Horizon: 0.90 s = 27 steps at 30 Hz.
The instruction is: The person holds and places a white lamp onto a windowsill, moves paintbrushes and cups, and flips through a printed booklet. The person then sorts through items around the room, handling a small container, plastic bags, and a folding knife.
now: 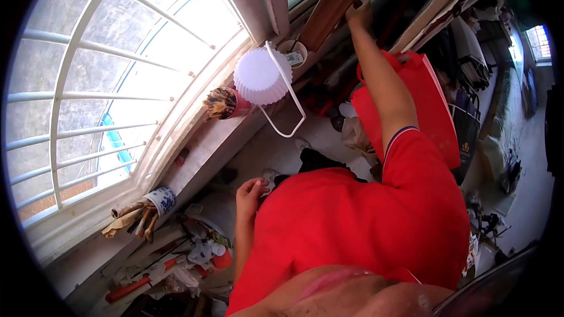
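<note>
My right arm stretches far forward, and my right hand [359,15] is at the edge of a reddish-brown wooden panel [336,7] beside the window frame. Its fingers are bent round a dark spot there; shadow hides what they grip. Low in front of my body, my left hand [251,192] hangs with its fingers curled together and nothing visible in them. Between the hands and nearer the sill stands a white ribbed lamp shade-like object [262,76] with a bent white arm [294,124]. A small labelled cup [294,54] is behind it.
Left is a barred window [88,100]. On its sill are a pink pot of brushes [226,104] and a blue-and-white pot [161,201] with rolled papers. A red bag [432,111] and a black bag [467,141] stand on the right. Clutter [200,258] fills the lower left.
</note>
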{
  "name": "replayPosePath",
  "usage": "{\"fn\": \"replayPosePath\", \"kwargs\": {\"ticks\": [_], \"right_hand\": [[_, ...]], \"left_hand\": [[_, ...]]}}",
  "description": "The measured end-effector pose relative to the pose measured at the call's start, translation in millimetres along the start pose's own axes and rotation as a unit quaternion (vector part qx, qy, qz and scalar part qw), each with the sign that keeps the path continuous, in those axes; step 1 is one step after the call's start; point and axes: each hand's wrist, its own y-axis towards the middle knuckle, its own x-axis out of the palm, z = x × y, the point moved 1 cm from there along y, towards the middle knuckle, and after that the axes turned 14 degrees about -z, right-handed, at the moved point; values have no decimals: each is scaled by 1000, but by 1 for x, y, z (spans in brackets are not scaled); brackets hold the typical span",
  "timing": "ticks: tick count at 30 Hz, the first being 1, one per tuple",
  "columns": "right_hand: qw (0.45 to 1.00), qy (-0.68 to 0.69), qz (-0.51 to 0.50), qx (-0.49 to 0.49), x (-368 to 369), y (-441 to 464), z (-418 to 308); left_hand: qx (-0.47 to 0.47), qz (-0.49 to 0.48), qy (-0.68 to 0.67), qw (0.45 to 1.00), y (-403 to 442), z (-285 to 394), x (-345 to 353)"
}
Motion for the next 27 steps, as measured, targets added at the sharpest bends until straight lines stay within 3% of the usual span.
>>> {"fn": "replayPosePath", "kwargs": {"ticks": [2, 8, 14, 17, 23, 25, 27], "right_hand": [[999, 2, 35, -41, 10, 1, 17], [998, 46, -37, -15, -2, -8, 16], [994, 108, -2, -27, 0, 0, 16], [939, 339, 28, -47, 12, 10, 27], [864, 501, 43, -22, -14, -30, 41], [771, 637, -5, 13, -40, -89, 19], [787, 614, -55, 3, -68, -143, 1]], "left_hand": [[3, 0, -5, 1000, 1, -2, -1], [9, 1, -7, 1000, 1, -15, -6], [16, -4, -5, 1000, -3, -14, -1], [17, 5, -10, 1000, -8, -11, 3], [45, -2, -21, 999, -4, -20, -2], [58, -5, 12, 998, -1, -19, -4], [78, -9, 52, 996, -3, -15, -1]]}}
